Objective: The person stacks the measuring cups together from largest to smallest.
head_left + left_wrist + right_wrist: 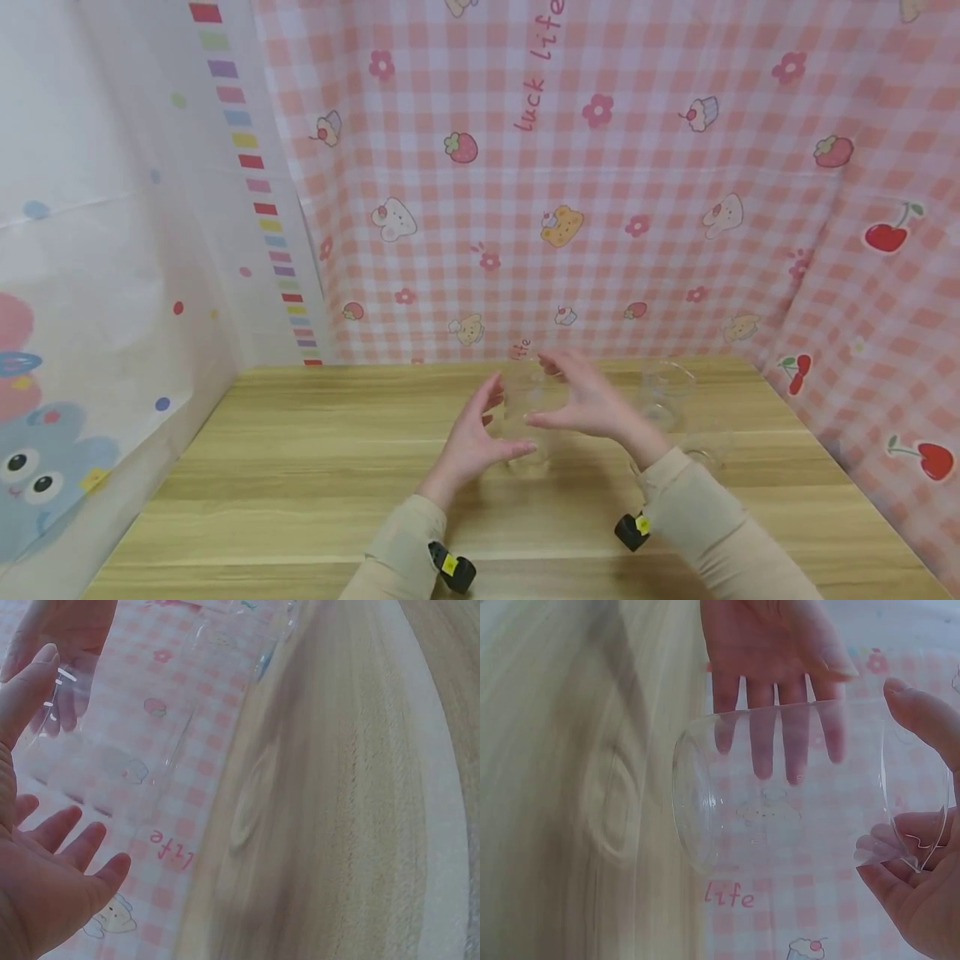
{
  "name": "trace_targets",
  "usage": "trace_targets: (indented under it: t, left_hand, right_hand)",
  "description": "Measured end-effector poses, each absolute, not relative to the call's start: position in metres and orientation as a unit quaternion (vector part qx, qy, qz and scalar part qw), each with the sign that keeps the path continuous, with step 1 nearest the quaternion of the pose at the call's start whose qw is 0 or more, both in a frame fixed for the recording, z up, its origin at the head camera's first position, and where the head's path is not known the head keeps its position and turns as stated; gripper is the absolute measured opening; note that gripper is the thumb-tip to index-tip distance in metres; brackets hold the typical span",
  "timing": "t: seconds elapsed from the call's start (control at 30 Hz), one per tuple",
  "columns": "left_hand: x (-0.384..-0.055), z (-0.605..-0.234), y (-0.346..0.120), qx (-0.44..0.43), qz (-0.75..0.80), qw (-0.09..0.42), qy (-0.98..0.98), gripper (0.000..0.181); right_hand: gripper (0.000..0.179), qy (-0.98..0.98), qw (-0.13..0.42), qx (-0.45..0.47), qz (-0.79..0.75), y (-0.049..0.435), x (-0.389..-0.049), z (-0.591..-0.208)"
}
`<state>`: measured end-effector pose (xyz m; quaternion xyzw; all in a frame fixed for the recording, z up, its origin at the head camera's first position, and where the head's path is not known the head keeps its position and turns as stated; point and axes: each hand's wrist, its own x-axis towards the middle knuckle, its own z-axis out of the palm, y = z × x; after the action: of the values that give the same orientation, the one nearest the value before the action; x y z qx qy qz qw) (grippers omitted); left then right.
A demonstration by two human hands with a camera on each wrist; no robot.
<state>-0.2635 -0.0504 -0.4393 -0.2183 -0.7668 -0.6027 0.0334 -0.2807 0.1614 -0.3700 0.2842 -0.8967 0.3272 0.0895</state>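
A clear beaker [527, 450] with a pouring lip stands upright on the table between the two hands. My left hand [476, 442] is on its left side, thumb and fingers spread apart; in the right wrist view its straight fingers [761, 742] show through the beaker wall [757, 825]. My right hand [588, 404] is at the upper right of the beaker, close to the rim. Its thumb [922, 712] lies off one side, while its loosely bent fingers [885, 877] overlap the other side near the lip. Neither hand closes round the beaker.
More clear glass vessels [667, 392] stand at the back right, with another low glass [708, 442] beside the right forearm, partly hidden by it. The wood-grain table [300, 475] ends at a pink checked cloth [480, 275] behind. A white printed sheet [135, 275] hangs on the left.
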Motion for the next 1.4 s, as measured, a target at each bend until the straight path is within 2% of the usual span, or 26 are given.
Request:
trace_targets:
  t: [0.67,0.9,1.4]
  left_hand:
    - [-0.263,-0.443,-0.049,-0.230,-0.615,0.038,-0.753,0.099]
    - [-0.264,-0.445,-0.052,-0.230,-0.611,0.035,-0.757,0.098]
    - [-0.265,-0.453,-0.059,-0.225,-0.594,0.024,-0.772,0.093]
  right_hand:
    - [0.100,-0.879,0.085,0.324,0.341,0.145,-0.275,-0.380]
    - [0.097,-0.875,0.086,0.323,0.349,0.143,-0.274,-0.385]
    - [0.105,-0.876,0.050,0.320,0.358,0.140,-0.274,-0.395]
